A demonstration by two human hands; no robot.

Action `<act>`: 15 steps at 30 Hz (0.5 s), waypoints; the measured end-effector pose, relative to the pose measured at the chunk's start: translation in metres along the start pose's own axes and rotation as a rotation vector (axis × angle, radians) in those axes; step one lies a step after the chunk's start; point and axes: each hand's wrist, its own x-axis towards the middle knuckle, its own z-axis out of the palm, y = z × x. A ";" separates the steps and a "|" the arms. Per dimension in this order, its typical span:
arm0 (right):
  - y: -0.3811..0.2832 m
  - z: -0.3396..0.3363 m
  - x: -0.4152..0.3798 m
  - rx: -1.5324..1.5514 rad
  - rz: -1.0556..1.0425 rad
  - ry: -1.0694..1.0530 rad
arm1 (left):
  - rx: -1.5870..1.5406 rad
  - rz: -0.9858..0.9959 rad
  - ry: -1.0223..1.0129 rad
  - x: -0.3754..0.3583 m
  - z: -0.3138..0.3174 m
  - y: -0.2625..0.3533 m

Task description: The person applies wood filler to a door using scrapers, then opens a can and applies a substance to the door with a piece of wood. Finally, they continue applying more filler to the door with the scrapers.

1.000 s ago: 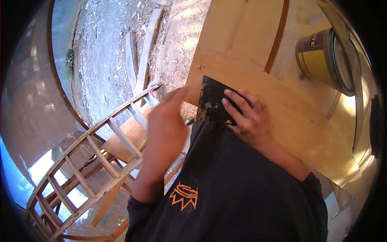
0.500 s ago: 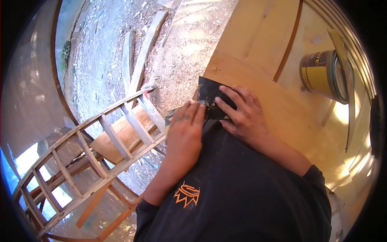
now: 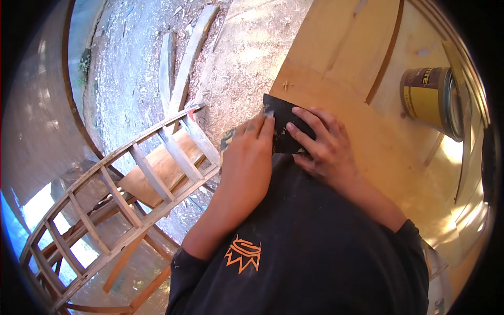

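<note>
Both hands on a black sheet at the plywood edge

The right hand (image 3: 323, 149) presses the black sheet (image 3: 286, 126) flat on the plywood surface (image 3: 367, 131); the left hand (image 3: 247, 163) touches its edge. A yellow can (image 3: 428, 97) stands well apart.

Two hands — left hand (image 3: 247, 157), right hand (image 3: 320, 144) — one black sheet (image 3: 281, 113), one tin can (image 3: 433, 100), one wooden frame (image 3: 131, 184)

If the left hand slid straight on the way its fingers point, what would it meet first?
The left hand points up the frame, its fingertips already at the near corner of the black sheet lying on the plywood panel. Going on, it would likely ride further onto that sheet, which the right hand presses flat; depth is unclear.
</note>
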 end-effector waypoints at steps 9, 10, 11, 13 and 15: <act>0.007 0.005 -0.007 0.054 -0.042 0.031 | -0.062 0.013 0.009 0.005 -0.003 0.000; 0.009 0.004 -0.008 0.065 -0.045 0.022 | -0.045 0.030 -0.018 0.000 -0.001 0.001; 0.009 0.004 -0.008 0.080 -0.043 0.018 | -0.023 0.051 -0.049 -0.012 0.003 0.002; 0.010 0.005 -0.006 0.092 -0.036 0.024 | 0.029 0.097 -0.116 -0.025 0.005 0.005; 0.009 0.006 -0.007 0.081 -0.040 0.016 | 0.015 0.104 -0.093 -0.017 0.005 0.007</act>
